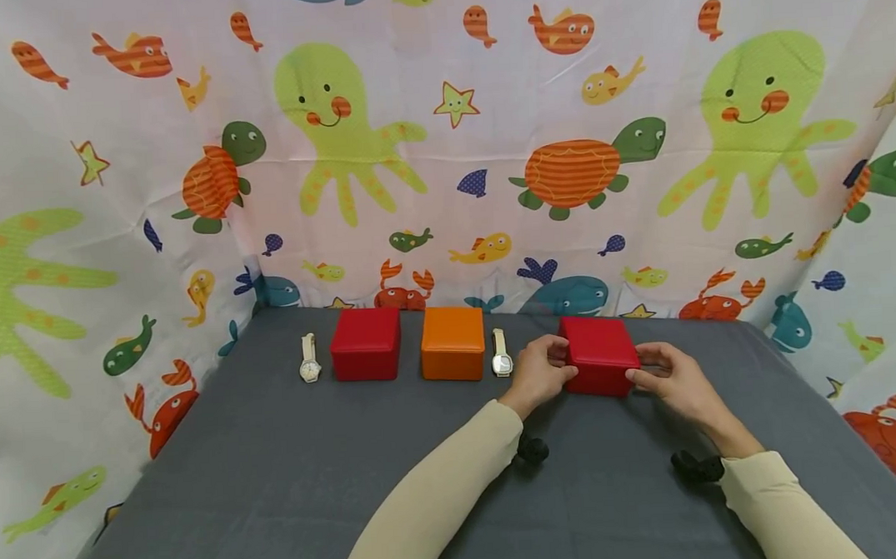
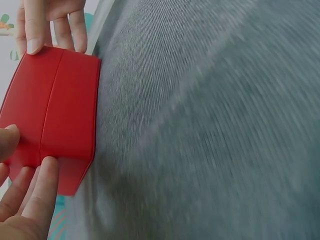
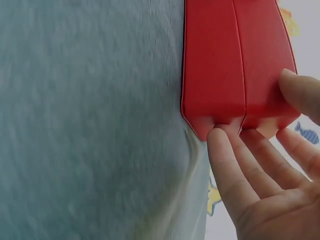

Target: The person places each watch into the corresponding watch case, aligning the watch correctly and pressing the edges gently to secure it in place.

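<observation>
Cream sleeves [image 1: 436, 487] reached over the grey table [image 1: 276, 470] | left hand [image 1: 538, 376] gripped the rightmost red box [image 1: 599, 350] by its left side | right hand [image 1: 678, 386] gripped its right side | box stood toward the table's far edge | leftward of left hand lay a watch [image 1: 502, 364], orange box [image 1: 453, 346], second red box [image 1: 366, 346], another watch [image 1: 310, 369] | sea-animal curtain [image 1: 413, 173] hung behind

Two red boxes [image 1: 599, 344] [image 1: 365, 337], one orange box [image 1: 453, 350], two watches [image 1: 310, 370] [image 1: 502, 365]
</observation>
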`<state>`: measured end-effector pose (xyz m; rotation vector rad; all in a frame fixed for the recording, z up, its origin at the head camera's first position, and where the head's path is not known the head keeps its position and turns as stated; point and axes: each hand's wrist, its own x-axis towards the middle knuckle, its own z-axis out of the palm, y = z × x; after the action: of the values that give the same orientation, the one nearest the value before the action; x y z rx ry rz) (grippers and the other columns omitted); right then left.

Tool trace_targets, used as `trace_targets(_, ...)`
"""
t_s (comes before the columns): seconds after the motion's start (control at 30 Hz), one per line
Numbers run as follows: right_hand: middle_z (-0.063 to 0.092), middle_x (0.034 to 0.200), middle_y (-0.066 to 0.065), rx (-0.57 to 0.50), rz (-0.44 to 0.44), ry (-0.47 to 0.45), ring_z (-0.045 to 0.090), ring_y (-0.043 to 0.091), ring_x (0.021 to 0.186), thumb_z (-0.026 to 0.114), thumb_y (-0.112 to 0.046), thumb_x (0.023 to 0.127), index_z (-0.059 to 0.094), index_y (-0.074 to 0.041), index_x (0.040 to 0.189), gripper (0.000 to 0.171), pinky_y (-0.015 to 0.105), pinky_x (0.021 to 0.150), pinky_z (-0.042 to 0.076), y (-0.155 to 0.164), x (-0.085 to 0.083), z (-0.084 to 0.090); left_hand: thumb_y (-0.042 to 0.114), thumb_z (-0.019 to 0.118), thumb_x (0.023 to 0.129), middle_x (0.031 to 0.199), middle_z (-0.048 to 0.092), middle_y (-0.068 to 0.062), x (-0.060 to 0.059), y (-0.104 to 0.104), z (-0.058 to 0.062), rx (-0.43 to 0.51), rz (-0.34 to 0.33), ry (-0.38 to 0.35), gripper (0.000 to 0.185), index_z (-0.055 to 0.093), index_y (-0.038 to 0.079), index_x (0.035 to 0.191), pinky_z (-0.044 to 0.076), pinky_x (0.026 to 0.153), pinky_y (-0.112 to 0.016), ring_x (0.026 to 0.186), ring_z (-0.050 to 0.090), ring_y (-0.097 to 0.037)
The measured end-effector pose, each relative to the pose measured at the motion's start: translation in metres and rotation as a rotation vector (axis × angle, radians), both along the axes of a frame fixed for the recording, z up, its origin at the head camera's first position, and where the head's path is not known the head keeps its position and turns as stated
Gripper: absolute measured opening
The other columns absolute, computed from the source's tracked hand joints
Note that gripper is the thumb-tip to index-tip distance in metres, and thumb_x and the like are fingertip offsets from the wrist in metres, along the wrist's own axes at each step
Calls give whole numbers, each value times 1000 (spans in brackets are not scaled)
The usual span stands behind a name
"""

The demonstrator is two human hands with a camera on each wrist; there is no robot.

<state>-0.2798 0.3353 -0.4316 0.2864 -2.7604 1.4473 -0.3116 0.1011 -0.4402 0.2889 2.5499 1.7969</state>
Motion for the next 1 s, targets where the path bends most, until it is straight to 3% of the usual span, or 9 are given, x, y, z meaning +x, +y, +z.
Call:
trace_targets(0.27, 50, 129, 29, -23, -25, -7, 64, 21, 98, 65, -30, 92, 38, 4, 138, 63, 35, 76, 57, 20, -2, -4, 7, 78, 78, 99, 66, -1, -2, 20, 1, -17, -11, -2, 41, 64, 10, 116, 52, 73, -20, 81, 61, -7)
trace_targets(0.57, 50, 130, 30, -37, -26, 9, 63, 3, 91, 65, -28, 92, 39, 4, 138, 61, 34, 75, 57, 38, 0, -4, 6, 78, 77, 100, 66, -1, 1, 40, 3, -4, 24, -3, 41, 65, 11, 116, 52, 74, -20, 80, 61, -8)
trace_targets(1.0, 50, 128, 30, -15, -58, 35, 62, -2, 88, 64, -27, 92, 41, 4, 136, 59, 30, 73, 57, 54, 6, -4, 4, 77, 78, 100, 66, -3, 5, 59, 4, -25, -2, 32, 41, 63, 11, 116, 51, 72, -18, 80, 60, -8)
